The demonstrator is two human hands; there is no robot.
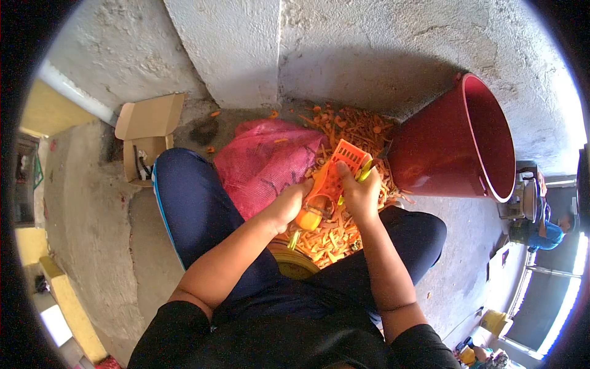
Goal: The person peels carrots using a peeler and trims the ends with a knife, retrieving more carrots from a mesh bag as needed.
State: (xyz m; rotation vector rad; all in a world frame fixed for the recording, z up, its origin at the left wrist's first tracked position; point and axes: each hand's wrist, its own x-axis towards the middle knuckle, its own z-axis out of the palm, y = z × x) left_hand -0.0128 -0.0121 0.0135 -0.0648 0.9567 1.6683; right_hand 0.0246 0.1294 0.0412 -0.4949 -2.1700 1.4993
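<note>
Between my legs, my left hand (292, 206) grips the left side of an orange slotted plastic tool (349, 155). On its right side my right hand (361, 195) has its fingers wrapped round it, next to a yellow-green piece (365, 170). A yellow-orange rounded thing (308, 219) shows at the tool's lower end; I cannot make out what it is. Beneath lie many orange strips (335, 242), partly in a yellow-rimmed container (295, 261). A pink mesh sack (264, 163) lies just left of the strips.
A large red tub (442, 144) lies tilted at the right, by the wall. More orange scraps (362, 126) are heaped against the wall. An open cardboard box (144, 147) stands at the left. Far right, a person in blue (548, 235) is near a metal pot (522, 200).
</note>
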